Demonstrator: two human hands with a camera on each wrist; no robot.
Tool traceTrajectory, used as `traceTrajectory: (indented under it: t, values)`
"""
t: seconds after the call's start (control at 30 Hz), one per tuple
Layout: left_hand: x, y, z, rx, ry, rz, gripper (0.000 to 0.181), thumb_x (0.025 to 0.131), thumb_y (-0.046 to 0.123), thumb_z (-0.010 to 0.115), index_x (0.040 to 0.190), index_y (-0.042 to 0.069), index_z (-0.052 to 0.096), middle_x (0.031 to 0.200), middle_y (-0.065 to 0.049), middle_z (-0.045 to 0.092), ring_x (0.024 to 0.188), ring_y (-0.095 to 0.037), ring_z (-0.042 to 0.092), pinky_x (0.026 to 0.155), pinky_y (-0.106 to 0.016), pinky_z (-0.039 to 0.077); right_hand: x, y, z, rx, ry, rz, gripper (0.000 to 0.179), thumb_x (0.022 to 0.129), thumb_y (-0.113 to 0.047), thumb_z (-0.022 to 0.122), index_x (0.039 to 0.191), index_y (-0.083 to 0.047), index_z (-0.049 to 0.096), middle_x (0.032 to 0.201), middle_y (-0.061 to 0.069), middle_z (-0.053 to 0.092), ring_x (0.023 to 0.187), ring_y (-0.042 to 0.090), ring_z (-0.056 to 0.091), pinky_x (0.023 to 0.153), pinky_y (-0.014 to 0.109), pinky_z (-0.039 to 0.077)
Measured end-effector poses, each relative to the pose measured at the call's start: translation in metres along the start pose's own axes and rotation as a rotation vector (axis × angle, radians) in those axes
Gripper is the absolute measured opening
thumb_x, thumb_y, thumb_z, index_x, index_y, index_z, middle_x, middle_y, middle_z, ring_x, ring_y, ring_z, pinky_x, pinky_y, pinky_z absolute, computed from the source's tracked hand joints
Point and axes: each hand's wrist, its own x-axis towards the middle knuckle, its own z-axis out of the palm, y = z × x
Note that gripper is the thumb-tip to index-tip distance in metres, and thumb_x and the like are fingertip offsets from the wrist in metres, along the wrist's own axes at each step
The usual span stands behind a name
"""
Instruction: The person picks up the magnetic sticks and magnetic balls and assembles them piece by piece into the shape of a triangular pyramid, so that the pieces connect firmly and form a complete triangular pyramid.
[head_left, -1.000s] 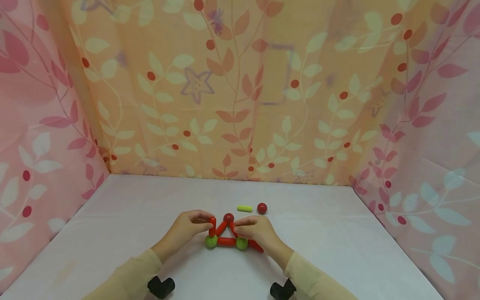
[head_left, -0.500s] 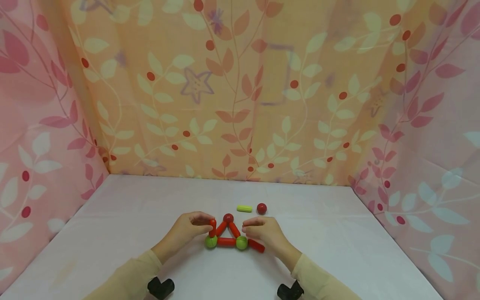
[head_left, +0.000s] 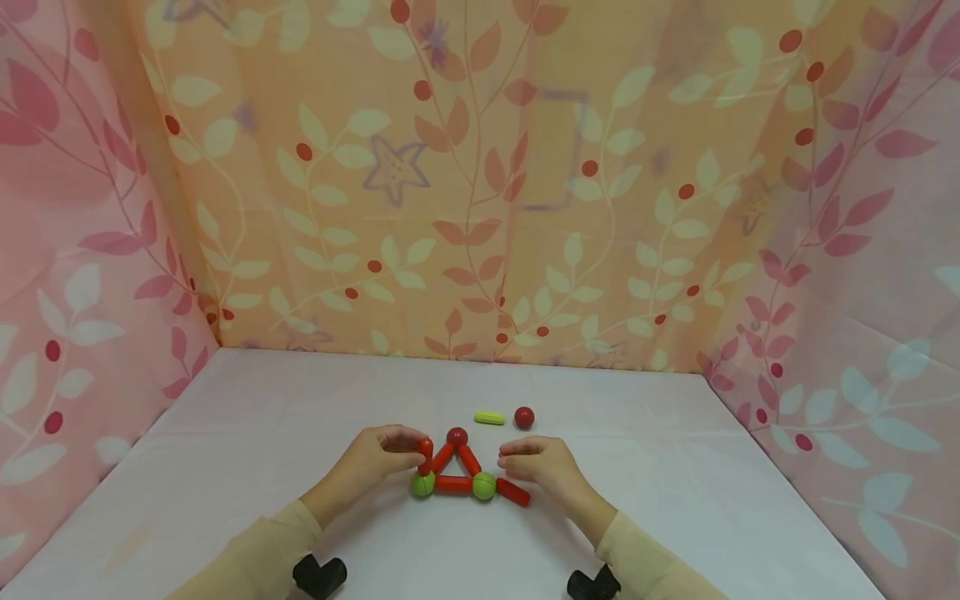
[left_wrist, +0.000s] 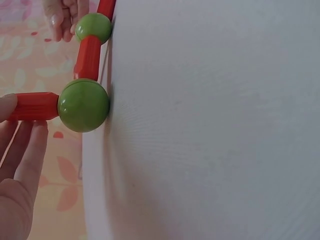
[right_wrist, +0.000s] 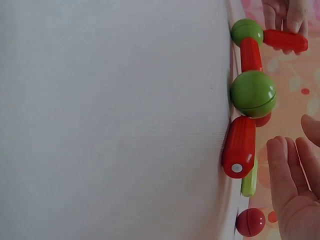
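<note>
On the white table a triangle of red rods joins two green balls and one red ball (head_left: pixel 457 436) at its far corner. My left hand (head_left: pixel 381 452) pinches an upright red rod (left_wrist: pixel 37 106) that stands on the left green ball (left_wrist: pixel 84 105). Another red rod (right_wrist: pixel 240 147) sticks out to the right from the right green ball (right_wrist: pixel 253 94); its free end shows a pale round spot. My right hand (head_left: pixel 546 467) is apart from the pieces, just right of the triangle, fingers extended with nothing between them.
Behind the triangle lie a loose yellow-green rod (head_left: pixel 490 417) and a loose red ball (head_left: pixel 524 417). Leaf-patterned cloth (head_left: pixel 465 208) walls the back and both sides of the table (head_left: pixel 300 392). Each wrist carries a black device (head_left: pixel 320 575).
My right hand has let go of the triangle's right rod and moved to the right, away from it. The left hand still holds the upright rod, almost unmoved.
</note>
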Motion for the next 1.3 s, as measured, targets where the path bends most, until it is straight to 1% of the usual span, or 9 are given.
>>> traceTrajectory:
  t: [0.13, 0.23, 0.4, 0.53, 0.7, 0.8, 0.87, 1.07, 1.3]
  values:
    - [-0.001, -0.001, 0.001, 0.026, 0.015, -0.028, 0.029, 0.083, 0.019, 0.08, 0.11, 0.012, 0.074, 0.109, -0.002, 0.074, 0.102, -0.016, 0.065, 0.094, -0.039, 0.055, 0.001, 0.003, -0.002, -0.002, -0.006, 0.005, 0.033, 0.089, -0.015, 0.073, 0.115, 0.005, 0.069, 0.108, 0.012, 0.074, 0.092, 0.016, 0.072, 0.087, 0.034, 0.059]
    - [-0.001, -0.003, 0.001, 0.039, 0.018, -0.042, 0.029, 0.082, 0.018, 0.081, 0.109, 0.01, 0.074, 0.107, -0.002, 0.075, 0.099, -0.015, 0.066, 0.092, -0.038, 0.055, 0.001, 0.005, -0.004, -0.014, -0.006, 0.013, 0.032, 0.088, -0.014, 0.074, 0.114, 0.005, 0.069, 0.109, 0.013, 0.074, 0.091, 0.015, 0.072, 0.087, 0.034, 0.059]
    - [-0.001, -0.004, 0.001, 0.051, 0.005, -0.019, 0.031, 0.081, 0.015, 0.081, 0.11, 0.006, 0.074, 0.107, -0.006, 0.075, 0.098, -0.017, 0.067, 0.087, -0.035, 0.055, 0.0, 0.008, -0.007, -0.026, 0.004, 0.028, 0.032, 0.087, -0.013, 0.075, 0.113, 0.005, 0.07, 0.11, 0.015, 0.074, 0.088, 0.015, 0.073, 0.086, 0.034, 0.059]
    - [-0.001, -0.005, 0.002, 0.058, -0.003, -0.031, 0.031, 0.081, 0.014, 0.081, 0.11, 0.006, 0.074, 0.107, -0.007, 0.075, 0.1, -0.018, 0.067, 0.09, -0.038, 0.054, 0.0, 0.009, -0.008, -0.045, 0.003, 0.034, 0.033, 0.087, -0.013, 0.075, 0.115, 0.004, 0.07, 0.11, 0.015, 0.074, 0.088, 0.013, 0.072, 0.084, 0.032, 0.059]
    - [0.0, -0.008, 0.003, 0.047, 0.004, -0.097, 0.03, 0.081, 0.014, 0.081, 0.11, 0.006, 0.073, 0.104, -0.005, 0.075, 0.097, -0.017, 0.066, 0.088, -0.038, 0.057, 0.002, 0.012, -0.009, -0.082, -0.007, 0.05, 0.032, 0.087, -0.015, 0.075, 0.114, 0.001, 0.072, 0.105, 0.01, 0.076, 0.087, 0.01, 0.069, 0.082, 0.029, 0.059]
    - [0.001, -0.01, 0.004, 0.018, 0.018, -0.153, 0.03, 0.081, 0.012, 0.08, 0.109, 0.006, 0.073, 0.103, -0.004, 0.074, 0.093, -0.017, 0.065, 0.084, -0.037, 0.059, 0.002, 0.013, -0.01, -0.111, -0.01, 0.051, 0.031, 0.085, -0.015, 0.076, 0.112, -0.001, 0.073, 0.102, 0.007, 0.076, 0.085, 0.01, 0.067, 0.078, 0.026, 0.057]
    - [0.001, -0.012, 0.004, 0.002, 0.019, -0.178, 0.029, 0.081, 0.011, 0.08, 0.109, 0.006, 0.073, 0.104, -0.004, 0.073, 0.093, -0.017, 0.064, 0.083, -0.036, 0.059, 0.003, 0.013, -0.011, -0.135, -0.007, 0.052, 0.03, 0.083, -0.015, 0.077, 0.109, -0.002, 0.074, 0.1, 0.005, 0.076, 0.083, 0.009, 0.064, 0.075, 0.024, 0.055]
    - [0.001, -0.015, 0.006, -0.012, 0.009, -0.2, 0.029, 0.08, 0.011, 0.081, 0.107, 0.005, 0.073, 0.103, -0.004, 0.072, 0.091, -0.017, 0.062, 0.081, -0.033, 0.059, 0.003, 0.014, -0.012, -0.186, 0.004, 0.063, 0.027, 0.08, -0.016, 0.081, 0.103, -0.004, 0.077, 0.093, 0.001, 0.076, 0.08, 0.01, 0.06, 0.07, 0.023, 0.049]
    - [0.001, -0.016, 0.009, -0.02, -0.007, -0.224, 0.029, 0.08, 0.012, 0.082, 0.106, 0.005, 0.074, 0.104, -0.005, 0.07, 0.087, -0.017, 0.061, 0.079, -0.03, 0.058, 0.002, 0.014, -0.013, -0.213, -0.005, 0.054, 0.025, 0.079, -0.014, 0.082, 0.101, -0.003, 0.077, 0.089, 0.002, 0.076, 0.077, 0.009, 0.06, 0.068, 0.023, 0.049]
